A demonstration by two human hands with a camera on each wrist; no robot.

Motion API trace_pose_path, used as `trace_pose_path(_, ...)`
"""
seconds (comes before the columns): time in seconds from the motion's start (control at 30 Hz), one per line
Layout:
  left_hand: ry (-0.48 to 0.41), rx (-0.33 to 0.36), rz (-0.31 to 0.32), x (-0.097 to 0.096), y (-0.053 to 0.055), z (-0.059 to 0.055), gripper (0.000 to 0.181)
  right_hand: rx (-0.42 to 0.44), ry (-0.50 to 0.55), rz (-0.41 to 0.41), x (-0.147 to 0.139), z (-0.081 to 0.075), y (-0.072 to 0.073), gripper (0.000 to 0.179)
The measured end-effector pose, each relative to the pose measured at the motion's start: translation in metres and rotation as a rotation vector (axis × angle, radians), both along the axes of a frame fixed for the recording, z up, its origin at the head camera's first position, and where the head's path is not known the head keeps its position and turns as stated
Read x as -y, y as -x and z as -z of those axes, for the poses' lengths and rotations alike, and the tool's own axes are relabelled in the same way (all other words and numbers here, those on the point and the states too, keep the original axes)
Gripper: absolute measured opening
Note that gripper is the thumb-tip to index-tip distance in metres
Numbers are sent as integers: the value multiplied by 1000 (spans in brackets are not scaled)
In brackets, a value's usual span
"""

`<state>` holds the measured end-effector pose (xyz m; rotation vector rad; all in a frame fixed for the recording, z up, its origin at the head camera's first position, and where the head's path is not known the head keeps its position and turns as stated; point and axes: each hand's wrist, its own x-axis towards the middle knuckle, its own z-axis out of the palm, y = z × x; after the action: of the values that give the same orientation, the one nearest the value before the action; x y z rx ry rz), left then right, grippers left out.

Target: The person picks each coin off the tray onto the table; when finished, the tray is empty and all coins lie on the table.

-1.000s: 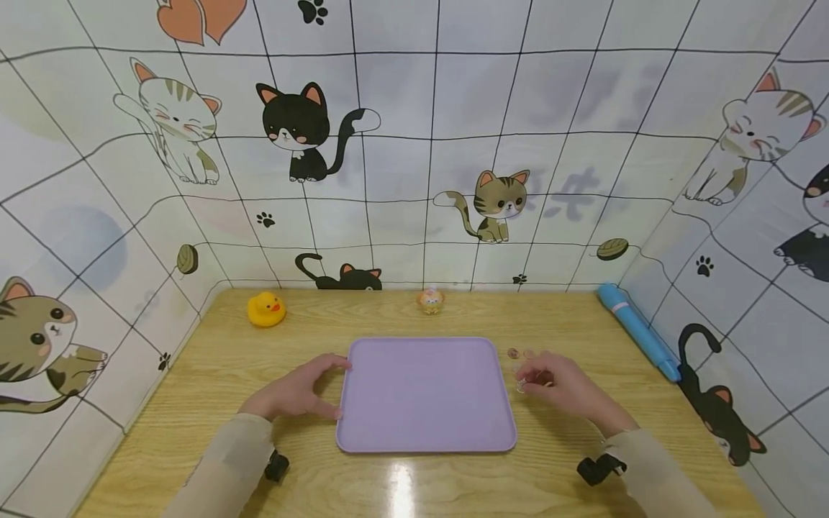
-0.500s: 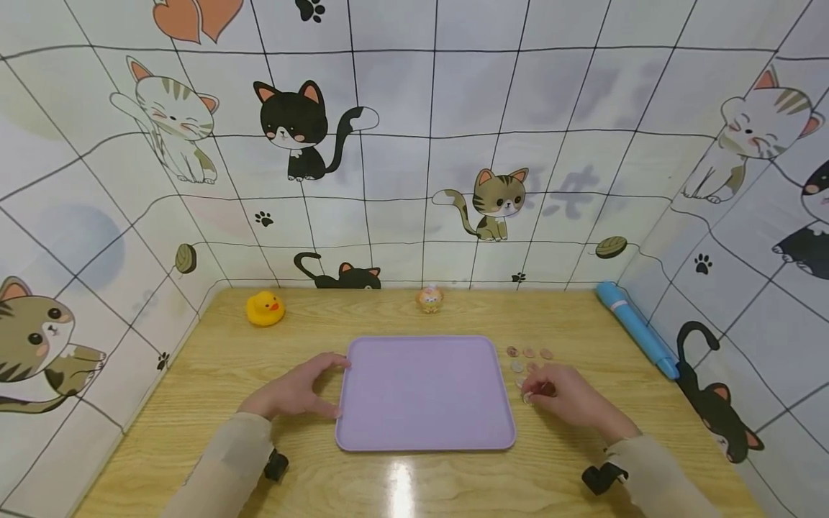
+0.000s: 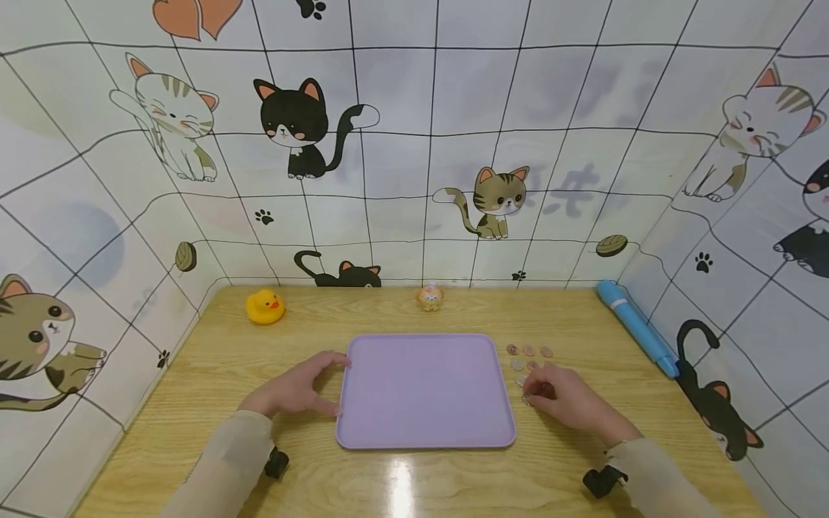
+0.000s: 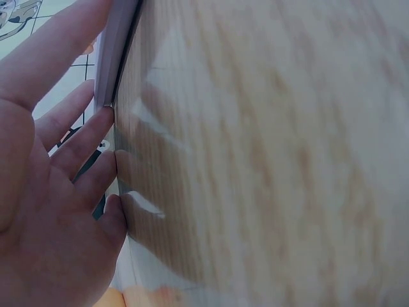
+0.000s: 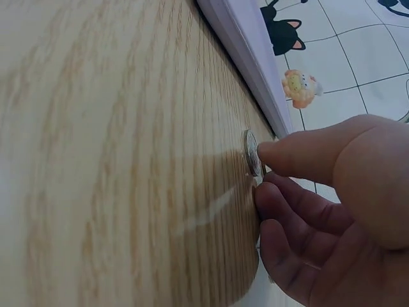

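My left hand (image 3: pixel 299 387) rests at the left rim of a flat lilac tray (image 3: pixel 424 392), with thumb and index fingertip at its edge. In the left wrist view the fingers (image 4: pixel 89 144) reach loosely out close to the wooden tabletop. Right of the tray, my right hand (image 3: pixel 565 394) pinches a silver coin (image 5: pixel 251 152) between thumb and fingertips, low at the table surface. Coppery coins (image 3: pixel 529 351) lie in a row beyond that hand, and a silver coin (image 3: pixel 517 365) lies just nearer. The right hand covers part of this coin group.
A yellow rubber duck (image 3: pixel 265 307) sits at the back left of the table. A small round figurine (image 3: pixel 430 298) stands at the back middle. Along the right side lies a blue pen-shaped tube (image 3: pixel 637 329). Cat-patterned walls (image 3: pixel 401 165) close in the back and sides.
My right hand has shifted slightly nearer and right, from one silver coin to another, uncovering several coins behind it. The left hand and the tray stay in place.
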<state>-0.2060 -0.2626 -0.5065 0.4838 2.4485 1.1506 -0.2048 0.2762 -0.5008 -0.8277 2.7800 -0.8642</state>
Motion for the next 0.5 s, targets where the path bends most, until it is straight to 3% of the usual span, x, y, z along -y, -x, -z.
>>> trace_pose_path(0.27,0,5,-3,0,1,4,89,24,54,1,-5,6,-5,9)
trace_pose_path(0.5,-6,3,-5,0,2,4,89,-7,40,19,-4,9,-5,9)
